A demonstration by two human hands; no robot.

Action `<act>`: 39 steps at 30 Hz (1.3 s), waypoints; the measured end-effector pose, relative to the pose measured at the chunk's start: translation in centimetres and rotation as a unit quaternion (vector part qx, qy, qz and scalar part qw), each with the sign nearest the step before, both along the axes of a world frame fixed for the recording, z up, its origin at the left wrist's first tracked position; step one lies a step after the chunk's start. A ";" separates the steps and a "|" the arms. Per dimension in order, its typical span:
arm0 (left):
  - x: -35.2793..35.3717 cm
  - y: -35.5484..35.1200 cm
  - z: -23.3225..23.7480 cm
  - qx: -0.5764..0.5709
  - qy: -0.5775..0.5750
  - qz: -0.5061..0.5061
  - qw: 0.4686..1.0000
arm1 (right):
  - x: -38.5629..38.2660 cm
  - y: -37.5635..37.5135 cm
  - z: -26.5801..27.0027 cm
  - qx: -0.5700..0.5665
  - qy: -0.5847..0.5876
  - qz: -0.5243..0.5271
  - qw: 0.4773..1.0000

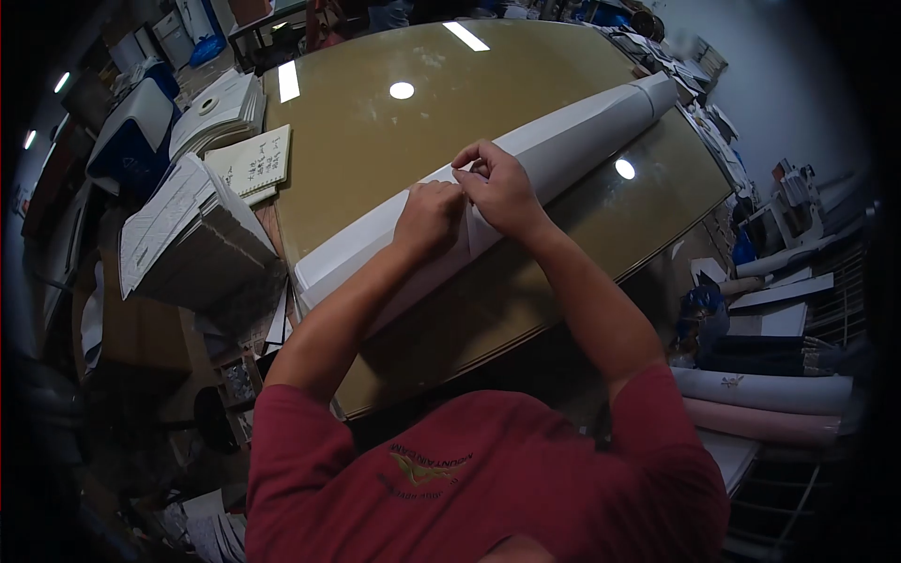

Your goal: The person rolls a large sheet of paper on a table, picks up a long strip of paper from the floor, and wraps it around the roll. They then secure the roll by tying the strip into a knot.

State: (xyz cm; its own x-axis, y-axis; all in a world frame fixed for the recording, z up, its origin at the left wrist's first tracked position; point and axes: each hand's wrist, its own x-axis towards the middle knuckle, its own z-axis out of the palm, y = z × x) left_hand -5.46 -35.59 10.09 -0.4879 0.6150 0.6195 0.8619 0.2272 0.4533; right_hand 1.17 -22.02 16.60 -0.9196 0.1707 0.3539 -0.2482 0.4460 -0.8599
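Observation:
A long white paper roll point(577, 129) lies slantwise over the table, from the near left to the far right. My left hand point(432, 218) is closed in a fist on top of the roll's middle. Right beside it, my right hand point(499, 192) is closed in a pinch, its fingertips close to the left hand's. What the fingers hold is too small to make out. A thin line crosses the roll just below my hands, and a similar line rings its far right end.
The roll rests on a shiny tan tabletop point(357, 141). Thick paper stacks point(192, 235) and a handwritten notebook point(251, 164) stand along the left edge. At the right are a white roll point(770, 389), a pink roll point(765, 419) and a wire rack point(845, 300).

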 end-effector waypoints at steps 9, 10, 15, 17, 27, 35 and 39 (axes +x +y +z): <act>1.6 -0.4 0.5 -0.041 -0.041 -0.052 0.997 | -1.1 0.0 2.2 0.094 -0.106 0.049 0.989; 1.6 -0.2 0.6 -0.030 -0.087 -0.066 0.994 | -0.8 0.0 2.3 0.022 -0.142 0.077 0.987; 1.5 -0.1 0.8 -0.030 -0.126 -0.088 0.988 | 3.7 1.6 0.1 0.097 -0.025 -0.062 0.993; 0.6 0.0 -0.3 -0.045 -0.128 -0.106 0.985 | 5.5 2.4 -2.5 0.090 -0.008 -0.007 0.996; 0.9 -0.9 3.9 -0.120 -0.387 -0.154 0.901 | 5.1 4.0 -4.7 -0.204 -0.076 0.067 0.974; -1.0 -0.7 3.8 -0.124 -0.490 -0.199 0.840 | 4.6 4.7 -5.0 -0.288 -0.113 0.114 0.944; -1.5 -0.4 5.0 -0.123 -0.532 -0.197 0.814 | 4.4 4.7 -5.8 -0.416 -0.122 0.115 0.894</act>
